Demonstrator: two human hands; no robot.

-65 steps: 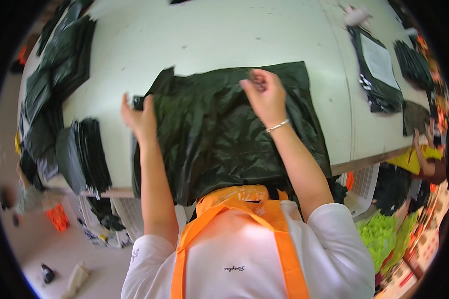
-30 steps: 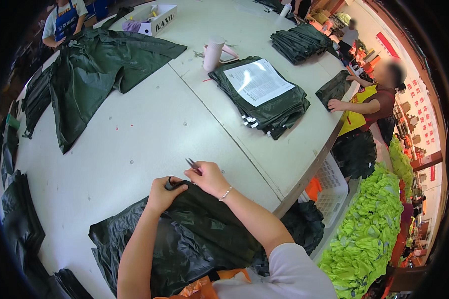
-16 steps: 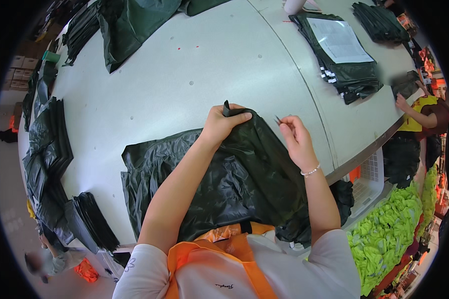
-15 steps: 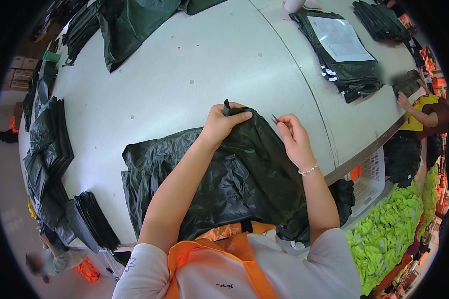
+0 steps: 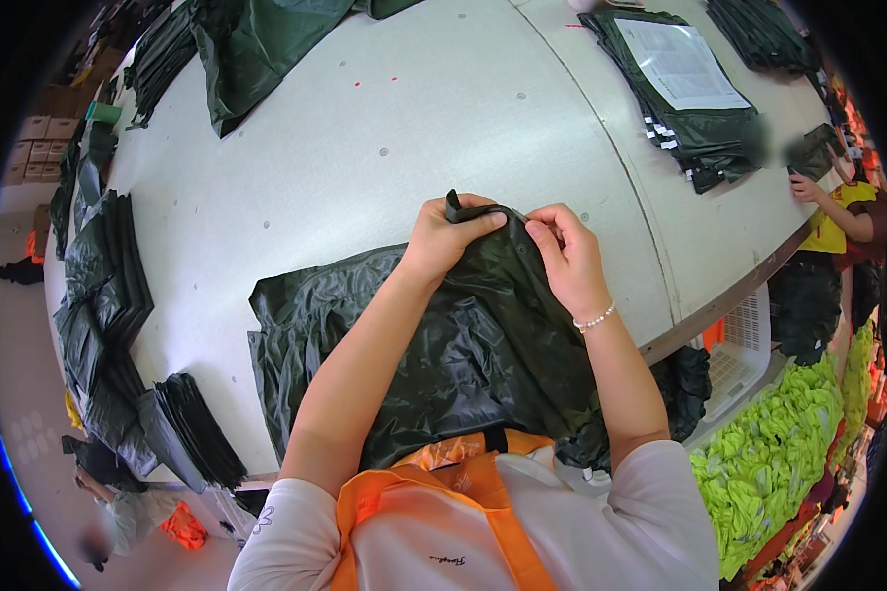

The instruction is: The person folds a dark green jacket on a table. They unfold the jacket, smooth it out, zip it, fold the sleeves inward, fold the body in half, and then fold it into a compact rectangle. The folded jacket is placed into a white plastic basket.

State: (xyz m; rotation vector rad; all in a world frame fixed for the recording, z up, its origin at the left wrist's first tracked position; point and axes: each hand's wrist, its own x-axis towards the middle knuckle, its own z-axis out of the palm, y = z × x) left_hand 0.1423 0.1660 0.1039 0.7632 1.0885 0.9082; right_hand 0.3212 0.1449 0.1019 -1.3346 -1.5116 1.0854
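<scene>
A shiny dark green garment (image 5: 453, 345), with a zip-like edge, lies bunched on the pale table in front of me. My left hand (image 5: 450, 236) is closed on its far edge, thumb on top, and a folded corner sticks up past the fingers. Right beside it, my right hand (image 5: 568, 254) has its thumb and fingers pinched together against the same edge. A small dark pointed tool showed in those fingers a moment ago; now the fingertips and cloth hide it.
Dark folded garments line the table's left side (image 5: 108, 295) and far left corner (image 5: 256, 59). At the far right, a paper sheet (image 5: 675, 64) tops a garment stack. A white basket (image 5: 744, 340) and a lime-green heap (image 5: 769, 463) stand right. Another person's hand (image 5: 806, 189) touches the table edge.
My right hand has moved left and slightly up, from just beside the garment's edge onto it. The left hand keeps its hold. The view has shifted slightly.
</scene>
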